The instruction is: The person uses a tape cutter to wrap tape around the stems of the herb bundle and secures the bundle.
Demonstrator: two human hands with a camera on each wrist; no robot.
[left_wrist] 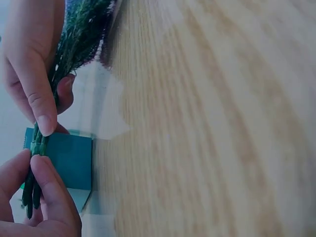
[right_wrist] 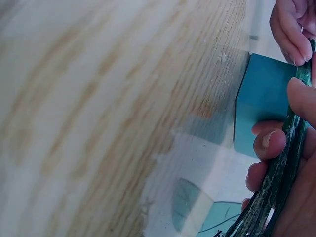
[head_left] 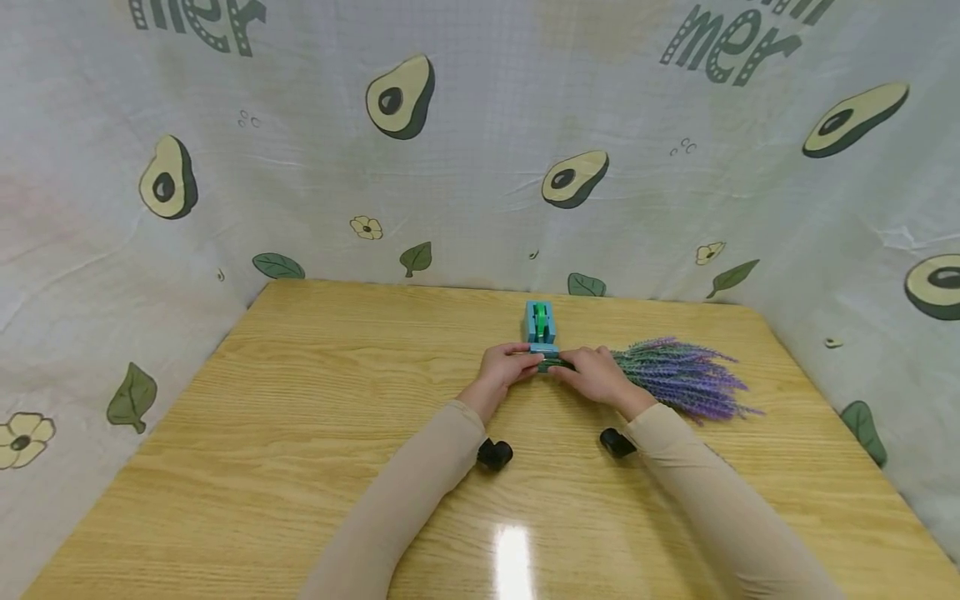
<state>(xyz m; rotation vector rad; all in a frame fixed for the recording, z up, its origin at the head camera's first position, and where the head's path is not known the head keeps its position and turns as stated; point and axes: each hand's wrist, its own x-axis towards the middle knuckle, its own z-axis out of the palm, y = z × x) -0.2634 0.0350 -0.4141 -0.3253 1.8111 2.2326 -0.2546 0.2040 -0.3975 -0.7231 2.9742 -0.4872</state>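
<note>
A bunch of purple artificial lavender (head_left: 686, 379) lies with its blooms to the right and its stems toward the left. My right hand (head_left: 596, 375) holds the gathered green stems (right_wrist: 276, 182), fingers curled around them. Close to the cut ends, my left hand (head_left: 504, 367) pinches the stems between thumb and fingers. In the left wrist view a band of shiny green tape (left_wrist: 38, 147) circles the stems between the two hands, and the stem ends (left_wrist: 30, 195) poke out below the left fingertips. Just behind the hands stands a blue tape dispenser (head_left: 530, 321) with a green roll in it.
The wooden table (head_left: 360, 358) extends to both sides and in front of the arms. A printed cloth (head_left: 480, 167) with avocados hangs behind it. Black wrist cameras (head_left: 495, 455) sit below the forearms. Light glares off the table's near part.
</note>
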